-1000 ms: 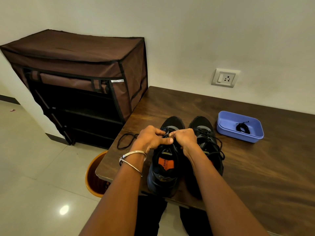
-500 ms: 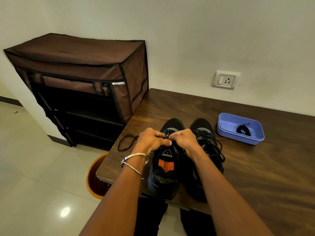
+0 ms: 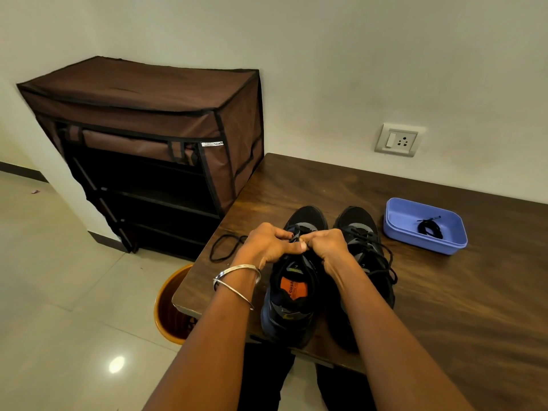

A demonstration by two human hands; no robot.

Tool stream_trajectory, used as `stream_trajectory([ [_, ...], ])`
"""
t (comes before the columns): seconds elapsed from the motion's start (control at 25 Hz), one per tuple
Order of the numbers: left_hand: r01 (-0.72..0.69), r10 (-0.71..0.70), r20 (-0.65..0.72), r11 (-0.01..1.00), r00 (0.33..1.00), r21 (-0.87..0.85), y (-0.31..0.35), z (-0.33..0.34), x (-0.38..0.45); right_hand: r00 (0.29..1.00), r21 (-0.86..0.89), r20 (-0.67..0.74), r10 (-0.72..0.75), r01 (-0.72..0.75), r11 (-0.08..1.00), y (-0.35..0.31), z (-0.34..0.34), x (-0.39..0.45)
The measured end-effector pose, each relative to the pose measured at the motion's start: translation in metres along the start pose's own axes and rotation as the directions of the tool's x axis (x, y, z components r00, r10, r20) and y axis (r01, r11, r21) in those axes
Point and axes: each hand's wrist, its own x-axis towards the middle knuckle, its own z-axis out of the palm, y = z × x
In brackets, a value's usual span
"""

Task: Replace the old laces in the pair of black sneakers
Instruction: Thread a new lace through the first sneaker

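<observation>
While both hands (image 3: 299, 244) pinch, lace (image 3: 293, 237) sits between.

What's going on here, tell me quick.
A person is relacing a pair of black sneakers on a wooden table. Both hands, the left hand and the right hand, pinch a black lace at the front eyelets of the left sneaker. The right sneaker beside it is laced. A loose lace lies near the table's left edge, and a coiled lace sits in the blue tray.
</observation>
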Motion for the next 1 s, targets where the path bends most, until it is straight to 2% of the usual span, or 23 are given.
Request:
stream_trajectory([
  [0.08,-0.025,0.022,-0.060,0.999,0.998,-0.048,-0.001,-0.002,-0.001,0.999,-0.027,0.001,-0.044,0.044,0.999,0.000,-0.001,0.001],
  [0.2,-0.019,0.038,-0.288,0.997,0.957,0.070,0.004,0.004,0.001,0.997,-0.058,0.035,-0.068,0.069,0.996,-0.004,-0.005,0.007],
  [0.24,-0.012,0.046,-0.323,0.994,0.945,0.105,0.006,0.006,0.002,0.997,-0.074,0.033,-0.077,0.079,0.994,-0.008,-0.006,0.009],
  [0.32,-0.004,0.042,-0.337,0.994,0.940,0.111,0.009,0.009,0.004,0.988,-0.242,-0.022,-0.151,0.142,0.960,-0.016,-0.009,0.012],
  [0.4,-0.001,0.003,-0.343,1.000,0.939,0.008,0.011,0.007,0.004,0.978,-0.429,-0.043,-0.206,0.168,0.888,-0.022,-0.012,0.007],
  [0.52,-0.039,-0.055,-0.323,0.960,0.945,-0.278,0.014,0.004,-0.003,0.991,-0.509,0.100,-0.086,0.125,0.852,-0.024,-0.011,-0.009],
  [0.6,-0.056,-0.112,-0.276,0.844,0.955,-0.534,0.019,0.001,-0.008,0.994,-0.523,0.102,-0.042,0.090,0.847,-0.020,-0.010,-0.014],
  [0.64,-0.062,-0.138,-0.241,0.738,0.961,-0.671,0.023,-0.002,-0.011,0.995,-0.519,0.091,-0.037,0.079,0.851,-0.018,-0.011,-0.013],
  [0.72,-0.170,-0.138,-0.249,0.426,0.959,-0.889,0.029,-0.013,-0.016,0.996,-0.489,0.081,-0.026,0.062,0.870,-0.014,-0.015,-0.013],
  [0.76,-0.247,-0.126,-0.292,0.285,0.948,-0.926,0.032,-0.019,-0.020,0.997,-0.481,0.079,-0.026,0.061,0.874,-0.013,-0.016,-0.013],
  [0.8,-0.324,-0.110,-0.363,0.264,0.925,-0.908,0.032,-0.025,-0.022,0.997,-0.484,0.072,-0.038,0.068,0.872,-0.012,-0.017,-0.013],
  [0.84,-0.387,-0.071,-0.454,0.417,0.888,-0.823,0.030,-0.028,-0.022,0.997,-0.503,0.064,-0.051,0.076,0.861,-0.013,-0.016,-0.014],
  [0.88,-0.395,0.017,-0.528,0.685,0.849,-0.612,0.026,-0.028,-0.021,0.997,-0.522,0.057,-0.060,0.080,0.849,-0.013,-0.015,-0.014],
  [0.92,-0.332,0.138,-0.538,0.899,0.832,-0.284,0.019,-0.026,-0.019,0.997,-0.535,0.052,-0.065,0.083,0.841,-0.014,-0.014,-0.015],
  [0.96,-0.239,0.233,-0.462,0.970,0.856,0.046,0.015,-0.021,-0.017,0.996,-0.543,0.050,-0.072,0.088,0.835,-0.015,-0.013,-0.014],
  [1.0,-0.158,0.249,-0.344,0.949,0.905,0.272,0.011,-0.014,-0.014,0.996,-0.553,0.051,-0.077,0.093,0.828,-0.015,-0.013,-0.014],
])
